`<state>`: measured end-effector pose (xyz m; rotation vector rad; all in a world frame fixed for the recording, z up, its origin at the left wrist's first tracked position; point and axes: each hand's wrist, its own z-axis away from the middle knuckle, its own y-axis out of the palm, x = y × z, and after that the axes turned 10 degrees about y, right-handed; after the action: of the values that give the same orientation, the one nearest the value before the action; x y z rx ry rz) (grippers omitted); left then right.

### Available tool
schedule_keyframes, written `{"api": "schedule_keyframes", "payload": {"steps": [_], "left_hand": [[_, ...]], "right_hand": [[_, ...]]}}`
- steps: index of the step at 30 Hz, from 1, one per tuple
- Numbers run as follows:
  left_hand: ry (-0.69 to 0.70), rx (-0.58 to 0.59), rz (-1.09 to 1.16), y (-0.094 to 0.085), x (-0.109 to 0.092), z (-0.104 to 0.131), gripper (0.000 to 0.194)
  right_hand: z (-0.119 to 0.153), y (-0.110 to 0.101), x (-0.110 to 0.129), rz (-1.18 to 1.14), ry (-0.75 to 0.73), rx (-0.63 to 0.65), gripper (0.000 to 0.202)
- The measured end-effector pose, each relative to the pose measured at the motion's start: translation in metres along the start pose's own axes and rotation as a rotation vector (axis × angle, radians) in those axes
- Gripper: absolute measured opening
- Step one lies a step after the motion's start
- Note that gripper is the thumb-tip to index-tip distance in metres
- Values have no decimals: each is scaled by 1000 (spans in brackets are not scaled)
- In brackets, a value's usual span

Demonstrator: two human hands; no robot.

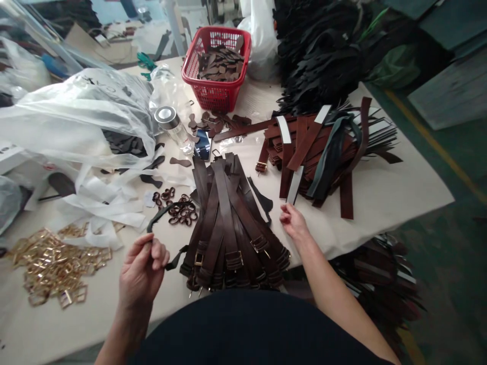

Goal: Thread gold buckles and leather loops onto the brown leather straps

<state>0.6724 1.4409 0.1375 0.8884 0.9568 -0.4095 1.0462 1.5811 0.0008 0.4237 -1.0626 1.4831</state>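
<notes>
My left hand (146, 261) is closed on a thin dark strip (162, 213) at the left of the front edge; the strip curves up and to the right. To its right lies a fanned pile of dark brown belts (224, 213) with gold buckles at their near ends. My right hand (292, 220) is at the right side of this pile, its fingers curled near the lower end of a white-backed strip (294, 185); whether they grip it is hard to tell. Small brown loops (182, 210) lie beyond my left hand.
Gold buckles (57, 266) are heaped at the left. Farther back stand a red basket (216, 94) of leather pieces, a glass bottle (175, 129) and a phone (203, 145). Reddish-brown straps (308, 147) and black strips (315, 56) are piled at the right.
</notes>
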Motion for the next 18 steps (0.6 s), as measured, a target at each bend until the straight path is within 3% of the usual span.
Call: {"api": "schedule_keyframes", "payload": {"steps": [3,5,10,14,18], "left_hand": [[1,-162,-2,-20,-9,0,28],[-10,-236,8,-28,-13,5,29],[107,-295,-69,-34,-31,10,21],[259,-368,-152,-42,-48,0,28],[189,-371,-137,-49,-40,-3,27]], "right_hand": [[-2,-20,0,-33,17,-7,50],[2,-22,0,5,21,-8,48],[10,13,3,104,-29,16,40],[4,36,8,-6,0,55,28],[1,35,12,-263,87,119,36]]}}
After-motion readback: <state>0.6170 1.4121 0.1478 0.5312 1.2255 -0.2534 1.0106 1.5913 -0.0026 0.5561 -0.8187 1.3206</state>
